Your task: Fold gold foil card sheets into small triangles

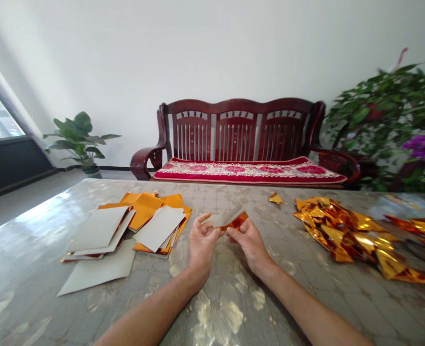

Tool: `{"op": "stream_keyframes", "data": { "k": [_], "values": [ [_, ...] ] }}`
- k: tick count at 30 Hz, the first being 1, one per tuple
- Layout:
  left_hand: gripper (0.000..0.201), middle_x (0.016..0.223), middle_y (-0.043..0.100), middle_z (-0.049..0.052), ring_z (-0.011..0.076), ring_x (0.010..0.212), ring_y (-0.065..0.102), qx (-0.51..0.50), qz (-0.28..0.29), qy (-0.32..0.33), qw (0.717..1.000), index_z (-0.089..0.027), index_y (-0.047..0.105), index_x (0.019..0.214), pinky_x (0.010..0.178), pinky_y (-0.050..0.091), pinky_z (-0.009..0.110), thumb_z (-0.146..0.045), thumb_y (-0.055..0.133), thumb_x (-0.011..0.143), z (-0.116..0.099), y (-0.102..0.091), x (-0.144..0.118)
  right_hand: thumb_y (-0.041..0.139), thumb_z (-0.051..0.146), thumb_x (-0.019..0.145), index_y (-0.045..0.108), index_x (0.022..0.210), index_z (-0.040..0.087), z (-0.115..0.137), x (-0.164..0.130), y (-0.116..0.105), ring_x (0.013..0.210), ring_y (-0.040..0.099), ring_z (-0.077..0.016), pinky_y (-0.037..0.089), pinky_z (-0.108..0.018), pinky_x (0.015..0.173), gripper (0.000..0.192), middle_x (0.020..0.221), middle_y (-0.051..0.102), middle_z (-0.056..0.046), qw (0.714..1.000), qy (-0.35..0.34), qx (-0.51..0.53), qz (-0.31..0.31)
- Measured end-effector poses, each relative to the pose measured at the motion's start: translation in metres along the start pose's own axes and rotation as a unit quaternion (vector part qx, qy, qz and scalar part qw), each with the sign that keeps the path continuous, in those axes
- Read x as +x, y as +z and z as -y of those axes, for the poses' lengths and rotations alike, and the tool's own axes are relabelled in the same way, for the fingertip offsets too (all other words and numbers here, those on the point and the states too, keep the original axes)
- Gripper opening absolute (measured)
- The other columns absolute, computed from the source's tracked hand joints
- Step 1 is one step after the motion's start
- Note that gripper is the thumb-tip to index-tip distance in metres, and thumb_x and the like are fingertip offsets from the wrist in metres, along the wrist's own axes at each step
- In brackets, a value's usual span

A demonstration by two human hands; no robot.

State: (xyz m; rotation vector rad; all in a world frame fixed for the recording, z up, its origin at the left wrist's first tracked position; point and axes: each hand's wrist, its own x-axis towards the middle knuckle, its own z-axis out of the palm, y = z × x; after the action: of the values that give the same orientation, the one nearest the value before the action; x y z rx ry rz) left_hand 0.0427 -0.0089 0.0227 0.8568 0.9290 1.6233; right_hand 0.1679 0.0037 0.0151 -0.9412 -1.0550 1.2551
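Observation:
Between my two hands, above the middle of the table, is a small sheet of foil paper (238, 221), partly folded, with a grey-white face and a shiny orange-gold face. My left hand (202, 240) pinches its lower left edge between thumb and finger, the other fingers curled loosely. At its right edge my right hand (250, 242) grips it with thumb and fingers. To the left lie grey-white sheets (99, 229) in a loose pile. Beside them are orange-backed sheets (140, 209) with another white sheet (160, 226) on top.
Crumpled gold foil pieces (345, 230) are heaped on the right of the patterned table (154, 317). One small foil scrap (276, 198) lies near the far edge. A clear plastic bag (395, 206) is at far right. Behind stand a wooden bench (236, 129) and potted plants (77, 139).

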Motion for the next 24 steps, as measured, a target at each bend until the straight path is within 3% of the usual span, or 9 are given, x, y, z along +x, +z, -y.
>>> {"op": "stream_keyframes", "data": {
  "k": [5,14,20,24],
  "values": [
    [0.053,0.084,0.07,0.002,0.0143,0.074,0.068,0.01,0.004,0.003,1.0,-0.017,0.049,0.115,0.074,0.053,0.027,-0.019,0.072,0.067,0.002,-0.001,0.002,0.083,0.037,0.061,0.066,0.092,0.019,0.002,0.004,-0.005,0.07,0.064,-0.0162,0.049,-0.026,0.059,0.04,0.086,0.073,-0.003,0.999,0.028,0.036,-0.008],
    [0.066,0.09,0.07,0.003,0.0151,0.081,0.067,0.017,0.027,-0.007,0.999,-0.015,0.048,0.121,0.077,0.05,0.026,-0.022,0.078,0.063,0.009,-0.004,0.007,0.085,0.038,0.053,0.066,0.081,0.016,0.005,0.003,0.0,0.057,0.058,-0.0145,0.043,-0.024,0.051,0.041,0.068,0.07,-0.001,0.997,-0.004,-0.013,-0.076],
    [0.065,0.065,0.063,-0.004,0.0106,0.058,0.059,0.095,0.031,-0.025,0.995,-0.012,0.052,0.124,0.06,0.045,0.022,-0.026,0.076,0.065,0.011,-0.008,0.011,0.081,0.036,0.055,0.063,0.077,0.018,0.006,0.0,0.003,0.052,0.055,-0.0135,0.041,-0.024,0.049,0.034,0.063,0.066,0.002,0.995,-0.026,-0.05,-0.082],
    [0.058,0.068,0.066,-0.002,0.0102,0.057,0.059,0.113,0.04,-0.029,0.992,-0.012,0.056,0.115,0.057,0.043,0.021,-0.026,0.078,0.064,0.009,-0.009,0.014,0.08,0.033,0.057,0.062,0.077,0.017,0.005,0.0,0.002,0.051,0.054,-0.0133,0.04,-0.024,0.048,0.032,0.06,0.065,0.002,0.995,-0.02,-0.055,-0.078]
  ]
}}
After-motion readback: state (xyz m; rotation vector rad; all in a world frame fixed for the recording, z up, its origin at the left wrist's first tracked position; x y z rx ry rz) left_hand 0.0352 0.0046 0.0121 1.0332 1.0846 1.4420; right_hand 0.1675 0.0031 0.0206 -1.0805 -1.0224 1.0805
